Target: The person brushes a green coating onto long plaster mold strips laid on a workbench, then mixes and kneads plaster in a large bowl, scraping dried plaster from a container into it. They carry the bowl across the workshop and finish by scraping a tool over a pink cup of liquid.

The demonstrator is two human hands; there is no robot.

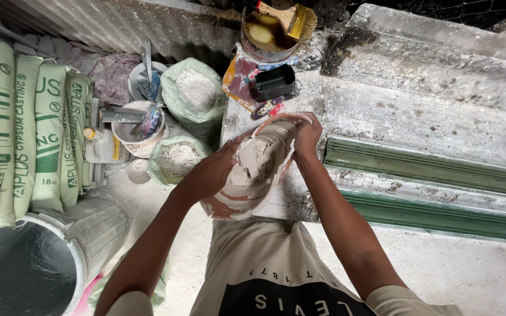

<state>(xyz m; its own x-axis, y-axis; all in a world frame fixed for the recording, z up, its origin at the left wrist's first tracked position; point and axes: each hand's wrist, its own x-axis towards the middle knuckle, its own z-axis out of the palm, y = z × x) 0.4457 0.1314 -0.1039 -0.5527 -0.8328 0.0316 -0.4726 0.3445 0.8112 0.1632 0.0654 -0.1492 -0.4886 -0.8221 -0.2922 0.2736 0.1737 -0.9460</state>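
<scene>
Here the left hand (209, 175) is pressed against the side of a flexible mixing bowl (253, 175) full of thick grey-white paste, its grip closed on the bowl's rim with the fingers bent over the edge. The right hand (307, 136) has its grip closed on the far rim — fingers curled over the top, squeezing the soft bowl so that it folds inward. The bowl is tilted and held between both hands over the near edge of the desk (382, 117), a rough, plaster-crusted surface.

On the desk beyond the bowl lies a small black tray (274, 82) on a paint-stained rag (240, 82), and further back stands a pail (265, 35) of brownish liquid with a wide paintbrush (288, 17) resting across it. To the right run long green moulding strips (428, 167) — laid side by side along the desk.

On the floor to the left sit two open sacks of white powder (194, 90), a plaster-caked bowl (139, 126) with tools in it, and a small plastic bottle (98, 146). A row of green-and-white bags (36, 134) stands upright at the far left, with a large lined bin (24, 269) just below them.
</scene>
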